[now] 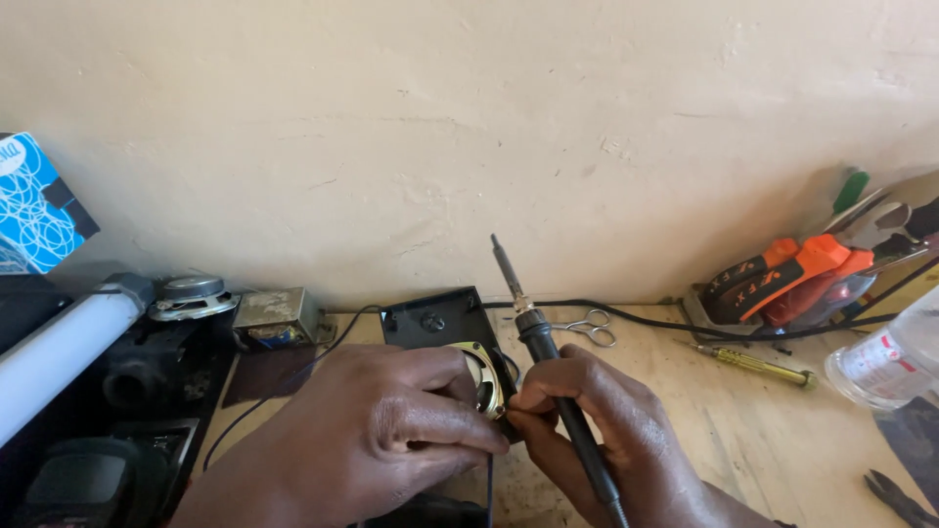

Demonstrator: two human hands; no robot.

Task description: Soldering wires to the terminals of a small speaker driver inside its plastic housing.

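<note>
My left hand (pixel 377 435) grips a small round speaker (pixel 486 376) with a gold-coloured metal frame, holding it on edge over the bench. My right hand (pixel 606 430) is closed around the black handle of a soldering iron (pixel 541 347), whose metal tip points up and away toward the wall. The fingertips of both hands meet beside the speaker. A thin dark wire (pixel 489 489) hangs down between the hands. Behind the speaker lies a black plastic housing (pixel 435 318).
Small scissors (pixel 587 328) and a yellow-handled screwdriver (pixel 758 365) lie on the wooden bench. Orange-and-black pliers (pixel 782 279) sit in a tray at right, by a clear plastic bottle (pixel 885 362). A transformer (pixel 276 315), another speaker (pixel 193 295) and a white tube (pixel 59 352) stand at left.
</note>
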